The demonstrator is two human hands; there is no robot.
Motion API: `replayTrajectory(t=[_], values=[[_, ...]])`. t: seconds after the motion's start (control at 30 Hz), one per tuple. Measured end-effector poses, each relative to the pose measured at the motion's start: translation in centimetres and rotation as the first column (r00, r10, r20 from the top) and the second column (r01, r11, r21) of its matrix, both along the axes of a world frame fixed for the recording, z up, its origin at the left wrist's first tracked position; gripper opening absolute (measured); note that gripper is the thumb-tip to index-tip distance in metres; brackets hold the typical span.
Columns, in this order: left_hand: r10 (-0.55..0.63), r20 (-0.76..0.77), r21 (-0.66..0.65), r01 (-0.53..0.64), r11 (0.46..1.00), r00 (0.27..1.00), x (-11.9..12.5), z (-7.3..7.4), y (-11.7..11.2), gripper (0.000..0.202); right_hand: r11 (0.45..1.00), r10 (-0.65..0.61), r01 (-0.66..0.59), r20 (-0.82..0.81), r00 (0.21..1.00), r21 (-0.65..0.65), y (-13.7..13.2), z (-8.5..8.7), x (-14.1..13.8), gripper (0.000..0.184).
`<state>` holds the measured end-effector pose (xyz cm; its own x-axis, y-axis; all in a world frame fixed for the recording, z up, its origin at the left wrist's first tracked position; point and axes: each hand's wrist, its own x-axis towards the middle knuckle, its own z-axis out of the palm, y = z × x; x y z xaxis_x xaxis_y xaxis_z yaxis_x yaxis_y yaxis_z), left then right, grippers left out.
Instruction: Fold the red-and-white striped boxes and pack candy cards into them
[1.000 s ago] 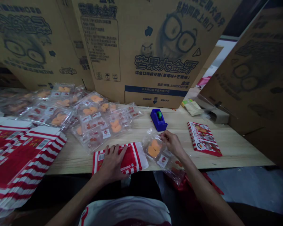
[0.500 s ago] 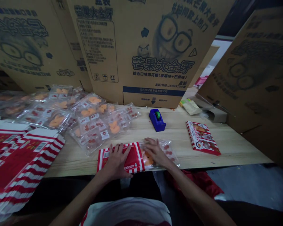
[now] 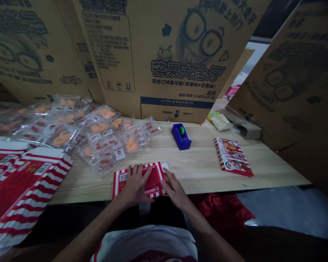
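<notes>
A red candy box point(image 3: 156, 179) with red-and-white striped edges lies flat at the table's near edge. Across its top rests my left hand point(image 3: 135, 186), fingers spread over the face and thumb by the near side, holding it in place. My right hand point(image 3: 175, 187) grips the box's right end, with its fingers bent against the end and on the top. A bit of pale flap or wrapping shows at that end beside the fingers. Any contents of the box are hidden.
Clear packets of orange and red sweets point(image 3: 98, 127) heap at the left, behind stacked flat red boxes point(image 3: 16, 185). A blue tape dispenser point(image 3: 181, 137) stands mid-table. One filled box point(image 3: 233, 157) lies right. Large cartons point(image 3: 164, 65) wall the back.
The clear sweet packet at the box's right end has gone into the box, out of sight. My right hand has moved left against that end. My left hand has stayed on the box.
</notes>
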<state>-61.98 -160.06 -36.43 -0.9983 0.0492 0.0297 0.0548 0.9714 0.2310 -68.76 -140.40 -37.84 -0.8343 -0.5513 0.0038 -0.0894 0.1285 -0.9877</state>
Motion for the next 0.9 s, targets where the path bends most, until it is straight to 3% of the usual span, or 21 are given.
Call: replayTrajectory(t=[0.07,0.17,0.2,0.3,0.37,0.43,0.5,0.63,0.83,0.9], values=[[0.063,-0.050,0.015,-0.062,0.998,0.997,0.1,0.3,-0.2,0.112,0.997,-0.060,0.058,-0.033,0.998,-0.051,-0.9,0.2,0.6,0.048],[0.261,-0.168,0.057,-0.255,0.965,0.951,0.4,1.5,0.2,0.113,0.918,-0.393,0.376,-0.151,0.907,-0.128,-0.9,0.4,1.1,0.040],[0.314,-0.198,0.080,-0.304,0.949,0.928,0.6,2.0,0.5,0.116,0.891,-0.447,0.426,-0.151,0.882,-0.156,-0.9,0.5,1.3,0.041],[0.375,-0.207,0.192,-0.339,0.921,0.904,1.5,2.8,1.5,0.130,0.869,-0.436,0.430,0.031,0.899,-0.244,-1.3,0.6,1.8,0.042],[0.354,-0.169,0.355,-0.278,0.893,0.920,2.2,2.3,1.6,0.121,0.856,-0.397,0.424,0.149,0.906,-0.297,-1.6,0.8,1.8,0.039],[0.314,-0.151,0.563,-0.180,0.807,0.938,2.8,1.3,1.0,0.093,0.866,-0.330,0.382,0.205,0.922,-0.322,-1.5,0.8,1.5,0.040],[0.280,-0.147,0.732,-0.087,0.676,0.949,3.4,0.1,0.3,0.072,0.894,-0.255,0.319,0.229,0.939,-0.313,-1.2,0.7,1.4,0.045],[0.204,-0.046,0.901,-0.048,0.432,0.978,4.7,-1.4,-0.3,0.072,0.935,-0.261,0.282,0.122,0.958,-0.214,-0.4,-0.1,1.7,0.040],[0.114,0.019,0.958,-0.050,0.281,0.993,5.9,-2.1,-0.4,0.069,0.979,-0.201,0.199,-0.190,0.961,-0.030,-0.4,-0.8,2.1,0.026],[0.105,0.022,0.961,-0.050,0.271,0.994,5.8,-2.1,-0.7,0.058,0.988,-0.153,0.149,-0.235,0.960,-0.034,-0.6,-0.6,1.9,0.015]])
